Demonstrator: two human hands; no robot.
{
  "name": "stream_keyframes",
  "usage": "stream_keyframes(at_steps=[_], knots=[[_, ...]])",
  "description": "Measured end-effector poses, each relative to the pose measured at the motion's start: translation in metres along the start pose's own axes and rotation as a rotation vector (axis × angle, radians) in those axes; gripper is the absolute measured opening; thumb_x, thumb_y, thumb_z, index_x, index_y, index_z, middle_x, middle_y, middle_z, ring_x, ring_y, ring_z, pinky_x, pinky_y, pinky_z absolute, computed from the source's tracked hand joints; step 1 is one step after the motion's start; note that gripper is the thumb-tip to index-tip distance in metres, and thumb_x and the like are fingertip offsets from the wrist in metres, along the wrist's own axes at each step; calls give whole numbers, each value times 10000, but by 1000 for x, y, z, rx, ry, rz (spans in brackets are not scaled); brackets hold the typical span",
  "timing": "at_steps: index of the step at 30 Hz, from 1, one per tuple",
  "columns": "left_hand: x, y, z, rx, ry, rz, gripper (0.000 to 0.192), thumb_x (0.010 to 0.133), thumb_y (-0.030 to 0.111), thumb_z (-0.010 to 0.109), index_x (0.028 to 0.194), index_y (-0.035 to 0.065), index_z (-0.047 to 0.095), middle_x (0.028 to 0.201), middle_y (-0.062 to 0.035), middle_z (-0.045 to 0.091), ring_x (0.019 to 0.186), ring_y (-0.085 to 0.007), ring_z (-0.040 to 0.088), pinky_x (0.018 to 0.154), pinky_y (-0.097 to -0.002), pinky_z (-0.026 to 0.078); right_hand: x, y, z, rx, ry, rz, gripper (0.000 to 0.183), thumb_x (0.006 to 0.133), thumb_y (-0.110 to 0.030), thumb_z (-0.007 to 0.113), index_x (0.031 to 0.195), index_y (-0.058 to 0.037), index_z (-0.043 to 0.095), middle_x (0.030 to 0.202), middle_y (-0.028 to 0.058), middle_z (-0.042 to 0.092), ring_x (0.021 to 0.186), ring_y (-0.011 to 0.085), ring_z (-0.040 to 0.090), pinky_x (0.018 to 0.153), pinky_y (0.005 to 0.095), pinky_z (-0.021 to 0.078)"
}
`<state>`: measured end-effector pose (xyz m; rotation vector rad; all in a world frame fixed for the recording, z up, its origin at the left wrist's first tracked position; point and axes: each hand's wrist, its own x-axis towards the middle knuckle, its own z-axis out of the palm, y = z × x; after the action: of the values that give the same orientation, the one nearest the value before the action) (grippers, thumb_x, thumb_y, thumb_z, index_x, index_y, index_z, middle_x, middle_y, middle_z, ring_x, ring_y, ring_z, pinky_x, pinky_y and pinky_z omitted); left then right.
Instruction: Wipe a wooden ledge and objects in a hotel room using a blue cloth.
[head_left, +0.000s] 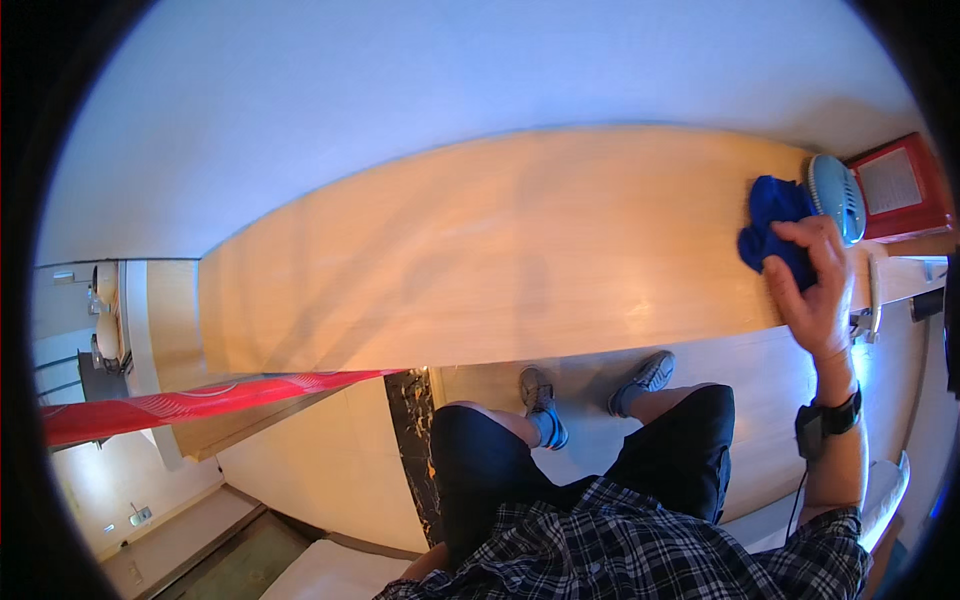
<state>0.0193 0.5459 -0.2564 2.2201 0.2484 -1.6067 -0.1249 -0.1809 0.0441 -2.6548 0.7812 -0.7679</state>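
Observation:
My right hand (817, 281) is at the right end of a long wooden surface (465, 255), with thumb and fingers on a crumpled blue cloth (776, 202). The cloth lies against the wood, and part of it is hidden beneath the hand. Just beyond the fingers stands a light-blue oval plastic object (836, 196) with slots in its side. On that wrist is a black strapped device (821, 424) with a thin cable. My left hand is out of view; only a bit of that arm shows beside my shorts.
A red box (904, 187) with a pale printed panel stands behind the blue object. The wall (465, 67) runs along the surface's far edge. A red fabric strip (225, 397) stretches out at left. Below lies the floor (480, 382), with a dark marbled threshold (412, 442).

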Motion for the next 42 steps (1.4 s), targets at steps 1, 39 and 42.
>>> stream_keyframes(at_steps=[1,39,42], knots=[[-1,-8,-6,-15,7,-8,668,1015,530,648,1521,100,577,1266,-272,761,1198,-444,733,1016,-490,568,-1,2,1,21,-21,19,306,857,-117,827,1138,-31,744,1056,174,669,996,352,682,899,425,541],[-190,539,-80,648,922,1590,310,961,280,768,760,76,652,733,-164,693,704,-409,687,626,-524,523,96,-115,119,156,60,157,183,971,-248,718,1046,-106,807,1082,170,786,1078,390,726,952,504,579],[-168,553,-87,654,980,1456,357,978,330,746,751,77,635,704,-171,686,675,-433,680,610,-554,513,89,-150,130,316,-35,-43,171,968,-217,724,1082,-118,805,1110,155,786,1107,385,718,976,497,570]])
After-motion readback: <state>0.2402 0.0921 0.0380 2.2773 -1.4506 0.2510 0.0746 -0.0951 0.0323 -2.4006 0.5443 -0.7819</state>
